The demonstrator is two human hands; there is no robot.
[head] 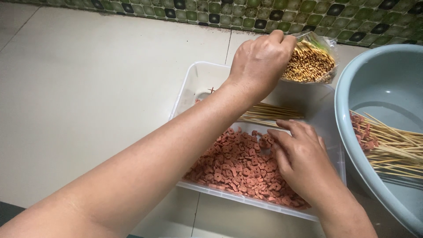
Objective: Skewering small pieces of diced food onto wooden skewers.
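Firstly, keep the long left forearm lifted where it crosses over the clear plastic tray (190, 86), so as not to drag through the contents. Up at the far right corner of the tray, note the left hand (260, 61): fingers bunched shut at the mouth of the bag of bamboo skewers (309, 64), though cannot tell from behind the knuckles whether pinching a stick or only the plastic. Best to grip one stick by its blunt end and draw it straight out along its length, steadying the bag against the tray wall to stop it tipping. Mind the loose skewers (269, 113) lying across the middle of the tray, just beyond the heap. Down along the near edge, see the reddish-brown meat pieces (233, 165) spread thick, with the right hand (302, 159) resting palm-down on them, fingers loosely extended and slightly apart, closed on nothing visible. Better to single out one piece with the fingertips than to rake the pile. Rightmost, on the tiled surface (88, 88), leave room by the pale blue basin (382, 83), threaded skewers (390, 147) lying inside it.
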